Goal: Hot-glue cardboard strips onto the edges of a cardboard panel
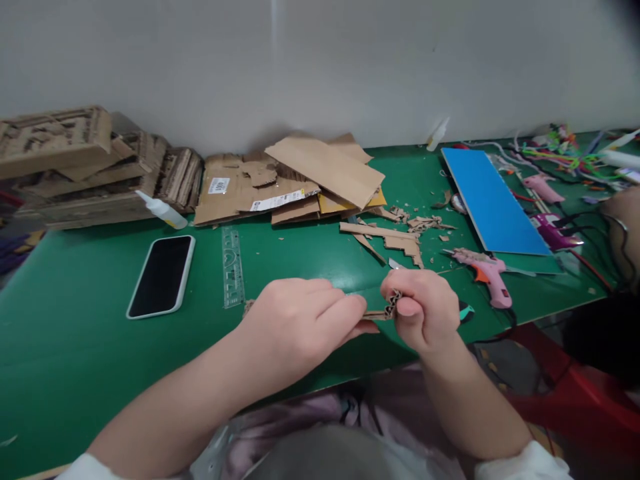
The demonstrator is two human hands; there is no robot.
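Note:
Both of my hands grip a small piece of corrugated cardboard (393,303) above the near edge of the green table. My left hand (305,320) is closed over its left part and hides most of it. In my right hand (425,307) the right end is pinched between thumb and fingers, with the wavy core showing at the edge. Just beyond lies a stepped cardboard cutout (390,239) among torn scraps (425,223). A teal-handled tool (466,312) sits partly hidden behind my right hand.
A white-cased phone (163,277) and clear ruler (233,267) lie left. Cardboard sheets (325,170) and stacked cardboard (75,167) line the wall. Rightward are a pink glue gun (487,270), blue board (495,200), cables and another person's arm (625,227). Glue bottles (163,210) stand about.

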